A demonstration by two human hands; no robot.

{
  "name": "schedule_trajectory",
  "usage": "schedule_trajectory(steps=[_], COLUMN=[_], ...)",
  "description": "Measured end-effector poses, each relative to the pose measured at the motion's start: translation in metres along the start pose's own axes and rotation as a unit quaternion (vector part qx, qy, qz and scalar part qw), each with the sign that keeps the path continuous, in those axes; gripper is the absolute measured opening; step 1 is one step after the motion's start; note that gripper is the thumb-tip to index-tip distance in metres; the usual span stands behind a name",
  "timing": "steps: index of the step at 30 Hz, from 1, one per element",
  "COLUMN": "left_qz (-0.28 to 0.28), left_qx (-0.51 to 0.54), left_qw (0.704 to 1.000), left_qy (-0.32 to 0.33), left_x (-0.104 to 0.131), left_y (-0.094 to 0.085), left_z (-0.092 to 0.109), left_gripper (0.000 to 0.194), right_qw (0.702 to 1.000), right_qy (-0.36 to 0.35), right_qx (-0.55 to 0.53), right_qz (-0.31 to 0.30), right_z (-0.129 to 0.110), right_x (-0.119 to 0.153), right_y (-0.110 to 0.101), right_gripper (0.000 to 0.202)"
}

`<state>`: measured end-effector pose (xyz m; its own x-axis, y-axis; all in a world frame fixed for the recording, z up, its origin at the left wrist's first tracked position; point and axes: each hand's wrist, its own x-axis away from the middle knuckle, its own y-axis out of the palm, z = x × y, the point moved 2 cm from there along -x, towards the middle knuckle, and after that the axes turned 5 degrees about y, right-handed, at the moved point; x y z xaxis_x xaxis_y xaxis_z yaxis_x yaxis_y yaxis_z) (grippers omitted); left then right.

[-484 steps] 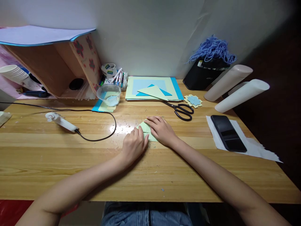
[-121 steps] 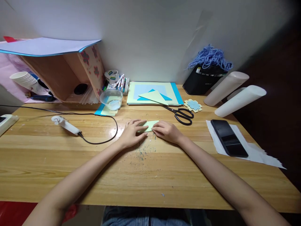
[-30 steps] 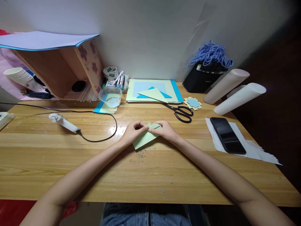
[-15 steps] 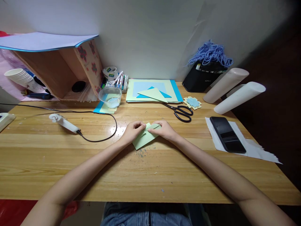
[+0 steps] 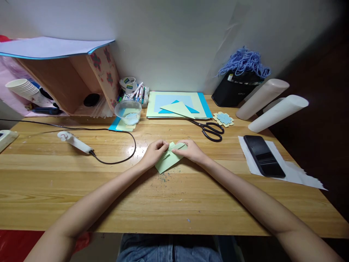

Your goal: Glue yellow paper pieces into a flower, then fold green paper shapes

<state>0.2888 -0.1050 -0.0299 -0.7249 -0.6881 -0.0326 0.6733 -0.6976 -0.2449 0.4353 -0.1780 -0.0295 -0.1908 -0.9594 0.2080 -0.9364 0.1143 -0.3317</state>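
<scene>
A pale green piece of folded paper point(image 5: 168, 161) is held between my two hands, just above the middle of the table. My left hand point(image 5: 155, 153) pinches its left upper edge between thumb and fingers. On the other side, my right hand point(image 5: 192, 150) grips the right upper edge, its thumb lying on a folded flap. The fingers behind the paper are hidden. Black-handled scissors point(image 5: 211, 130) lie beyond my right hand, their blades partly beneath a pale green paper triangle point(image 5: 178, 108).
Behind are a stack of coloured paper point(image 5: 203, 105), a clear plastic tub point(image 5: 128, 112) and markers point(image 5: 139, 94). A corded white glue gun point(image 5: 75, 142) lies left. To the right are a phone point(image 5: 263, 156), two white rolls point(image 5: 278, 113), a layered paper flower point(image 5: 223, 118) and a black holder point(image 5: 231, 91).
The paper's lower corner has shifted very slightly to the right. Both hands keep their hold on it, almost unmoved.
</scene>
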Motion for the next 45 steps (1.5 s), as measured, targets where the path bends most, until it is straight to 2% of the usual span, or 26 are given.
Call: schedule_trajectory(steps=[4, 6, 10, 15, 20, 25, 31, 36, 42, 45], left_qz=[-0.016, -0.014, -0.013, -0.050, -0.068, -0.075, -0.079, -0.048, -0.007, 0.003], left_qx=[-0.041, -0.058, -0.069, -0.089, -0.098, -0.059, 0.003, -0.021, -0.085, -0.100], left_qw=[0.999, 0.998, 0.997, 0.993, 0.992, 0.995, 0.997, 0.998, 0.994, 0.993], left_qy=[0.005, 0.011, 0.030, 0.053, 0.036, 0.004, 0.016, 0.035, 0.063, 0.063], left_x=[0.002, 0.002, 0.002, 0.002, 0.001, 0.000, 0.002, 0.003, 0.004, 0.004], left_y=[0.001, 0.000, -0.002, -0.001, -0.002, -0.010, -0.015, -0.010, -0.006, -0.006], left_z=[0.003, 0.004, 0.003, 0.003, 0.005, 0.010, 0.008, 0.003, 0.001, 0.000], left_gripper=[0.032, 0.032, 0.029, 0.026, 0.027, 0.029, 0.038, 0.030, 0.025, 0.024], right_qw=[0.998, 0.997, 0.998, 0.998, 0.998, 0.998, 0.996, 0.992, 0.997, 0.997], right_qy=[0.004, -0.001, -0.003, 0.000, 0.016, 0.014, 0.022, 0.027, -0.008, -0.005], right_qx=[-0.017, -0.023, -0.029, -0.065, -0.068, -0.048, -0.074, -0.110, -0.072, -0.075], right_qz=[0.058, 0.068, 0.047, 0.005, -0.011, 0.027, 0.050, 0.056, 0.001, -0.016], right_z=[-0.001, -0.001, 0.001, 0.003, 0.003, 0.001, 0.001, 0.002, 0.001, 0.003], right_x=[0.000, 0.000, -0.001, -0.003, -0.003, -0.002, -0.002, -0.002, -0.001, -0.002], right_y=[-0.001, -0.002, -0.002, 0.000, 0.001, -0.003, -0.004, -0.002, 0.000, -0.001], right_gripper=[0.027, 0.028, 0.028, 0.025, 0.026, 0.026, 0.025, 0.025, 0.025, 0.027])
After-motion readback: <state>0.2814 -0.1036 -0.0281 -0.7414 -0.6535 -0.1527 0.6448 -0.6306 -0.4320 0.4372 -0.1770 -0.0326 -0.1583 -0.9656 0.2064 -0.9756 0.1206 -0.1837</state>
